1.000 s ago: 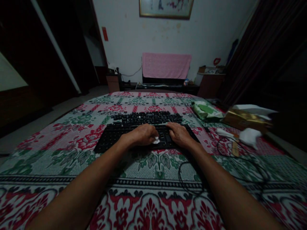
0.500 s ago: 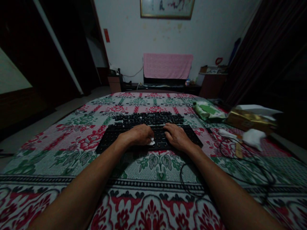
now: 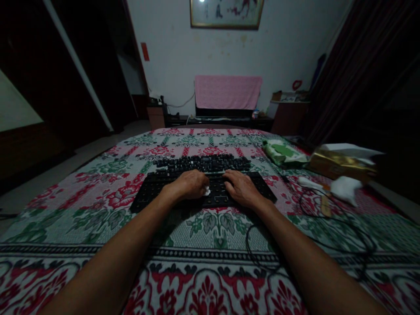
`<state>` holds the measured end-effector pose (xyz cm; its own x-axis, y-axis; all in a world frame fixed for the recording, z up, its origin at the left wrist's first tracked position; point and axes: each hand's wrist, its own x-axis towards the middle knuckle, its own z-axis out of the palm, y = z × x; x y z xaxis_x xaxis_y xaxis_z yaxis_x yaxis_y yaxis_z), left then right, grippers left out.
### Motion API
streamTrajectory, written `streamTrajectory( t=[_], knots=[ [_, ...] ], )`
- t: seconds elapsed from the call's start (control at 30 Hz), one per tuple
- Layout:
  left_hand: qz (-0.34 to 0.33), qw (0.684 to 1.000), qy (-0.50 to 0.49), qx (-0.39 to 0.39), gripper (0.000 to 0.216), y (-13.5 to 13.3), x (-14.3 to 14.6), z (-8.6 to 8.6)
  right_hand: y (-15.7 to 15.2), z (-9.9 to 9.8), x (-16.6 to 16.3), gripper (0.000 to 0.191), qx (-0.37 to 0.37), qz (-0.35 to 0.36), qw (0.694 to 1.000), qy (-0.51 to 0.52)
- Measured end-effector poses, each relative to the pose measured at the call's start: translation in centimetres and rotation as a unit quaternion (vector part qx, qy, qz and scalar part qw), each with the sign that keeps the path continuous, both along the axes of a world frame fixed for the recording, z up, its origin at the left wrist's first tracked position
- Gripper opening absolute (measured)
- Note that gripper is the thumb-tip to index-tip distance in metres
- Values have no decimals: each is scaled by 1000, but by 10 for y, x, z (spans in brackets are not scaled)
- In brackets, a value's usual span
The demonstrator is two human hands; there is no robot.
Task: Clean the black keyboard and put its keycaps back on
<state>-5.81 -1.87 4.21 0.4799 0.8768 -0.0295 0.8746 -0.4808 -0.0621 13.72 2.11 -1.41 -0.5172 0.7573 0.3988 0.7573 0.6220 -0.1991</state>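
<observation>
A black keyboard (image 3: 144, 194) with its keycaps off lies on the patterned tablecloth in front of me. My left hand (image 3: 193, 184) is closed around a small white wad, like tissue (image 3: 207, 191), which pokes out below its fingers against the keyboard's middle. Flat on the right part of the keyboard rests my right hand (image 3: 241, 187), fingers stretched out and apart from the left, with nothing in it. Just beyond the keyboard's far edge are many loose black keycaps (image 3: 203, 162) in a wide band.
A green-and-white wipes packet (image 3: 284, 153) lies at the right, beside a gold tissue box (image 3: 341, 164). Nearer are a crumpled white tissue (image 3: 346, 189), a small brush-like tool (image 3: 325, 205) and a looping black cable (image 3: 354, 251). The tablecloth (image 3: 210, 234) covers the whole table.
The white wad has shifted slightly up the keyboard with my left hand, and less of it shows. My right hand stays in place. The view has tilted a little.
</observation>
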Motion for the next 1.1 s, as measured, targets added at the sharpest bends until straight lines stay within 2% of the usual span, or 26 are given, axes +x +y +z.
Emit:
streamTrajectory(
  t=[0.2,0.43,0.6,0.73,0.9,1.1],
  knots=[
    [1,998,-33,51,24,0,7,-8,-1,-1,0,32,10,0,1000,4],
    [1,999,-23,25,22,4,-3,-5,-1,0,0,32,7,-4,1000,10],
    [27,995,-56,76,26,8,-2,-13,-1,0,-1,31,11,0,1000,14],
    [26,995,-36,94,27,5,6,-18,-2,-1,-1,30,19,-3,1000,10],
    [35,996,-10,78,28,3,5,-13,-1,-1,0,31,19,-4,1000,10],
    [53,990,-22,125,26,6,9,-19,-2,-1,0,32,14,-3,1000,10]
  ],
)
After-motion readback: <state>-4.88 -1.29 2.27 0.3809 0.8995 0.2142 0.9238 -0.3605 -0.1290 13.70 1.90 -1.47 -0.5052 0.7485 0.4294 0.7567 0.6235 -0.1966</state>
